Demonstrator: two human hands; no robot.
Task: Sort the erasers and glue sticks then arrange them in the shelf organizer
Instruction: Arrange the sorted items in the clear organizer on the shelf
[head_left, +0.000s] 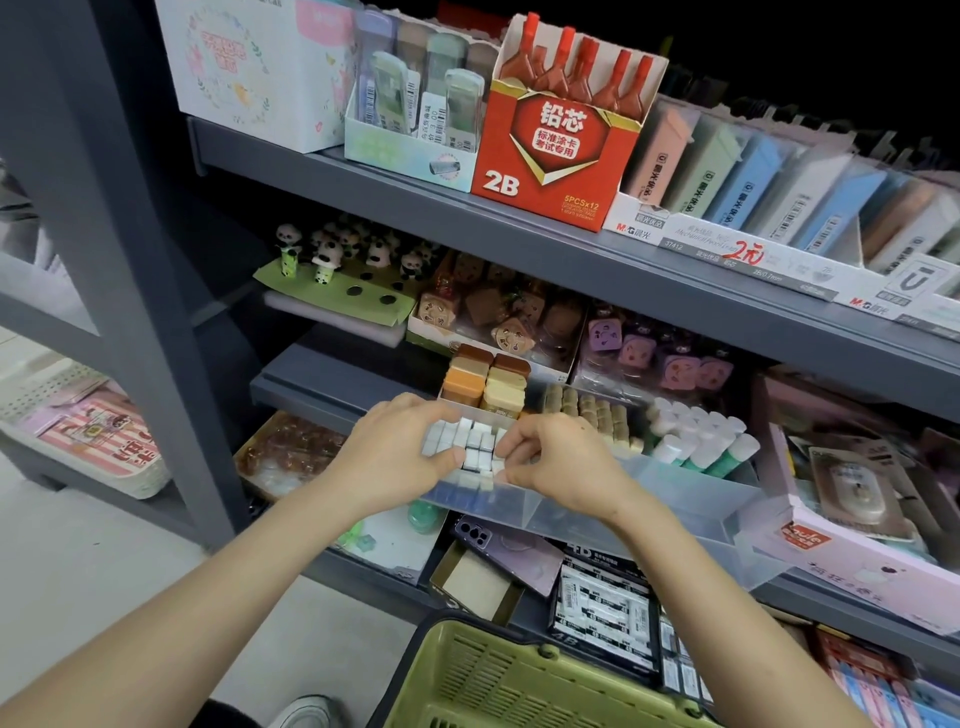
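Out past the left hand's (400, 452) knuckles, on the grey shelf (332, 384), lies a shallow tray of brown wrapped pieces (288, 452), too blurred to name. The left hand curls its fingers over the left side of a packed block of white erasers (472, 444), with its thumb on the block's near edge. The erasers stand on end between the two hands, in the left-end compartment of the clear shelf organizer (675, 506). Just beyond the fingertips sit two stacks of brown and orange erasers (488, 379). The right hand (563, 465) pinches the block's right edge between forefinger and thumb. Beyond the right hand's knuckles, in the next compartment, stand rows of tan erasers (592, 413). Further right, green glue sticks (698, 441) with white caps lean together in the compartment after that. Below both wrists, nearest the person, is a green basket (509, 686).
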